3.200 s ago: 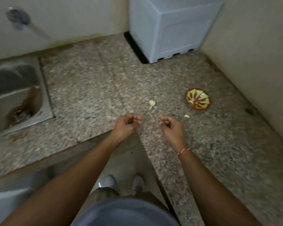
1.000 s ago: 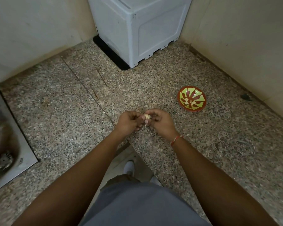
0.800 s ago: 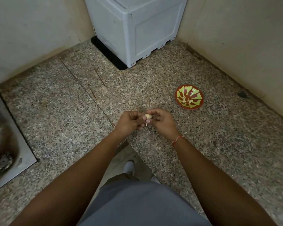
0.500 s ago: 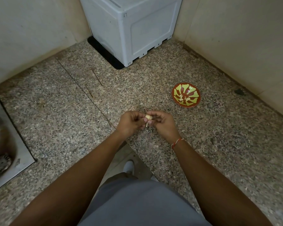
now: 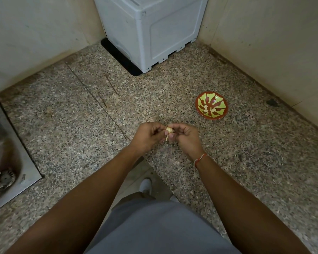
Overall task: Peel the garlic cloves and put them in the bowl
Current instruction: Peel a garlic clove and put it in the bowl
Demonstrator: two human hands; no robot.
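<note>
garlic clove (image 5: 169, 130): pale, thin stem pointing down, pinched between both hands.
bowl (image 5: 211, 105): red-green, upright on worktop, holding pale cloves.

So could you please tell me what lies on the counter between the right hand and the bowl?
Nothing: in the head view, only bare speckled counter separates the right hand from the bowl.

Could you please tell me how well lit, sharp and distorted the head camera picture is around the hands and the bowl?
Head view: dim, flat indoor light, soft shadows. The pale garlic clove pinched between left hand and right hand is fairly sharp. The red and green patterned bowl shows no glare. Wide-angle distortion bends the speckled granite counter edges.
</note>
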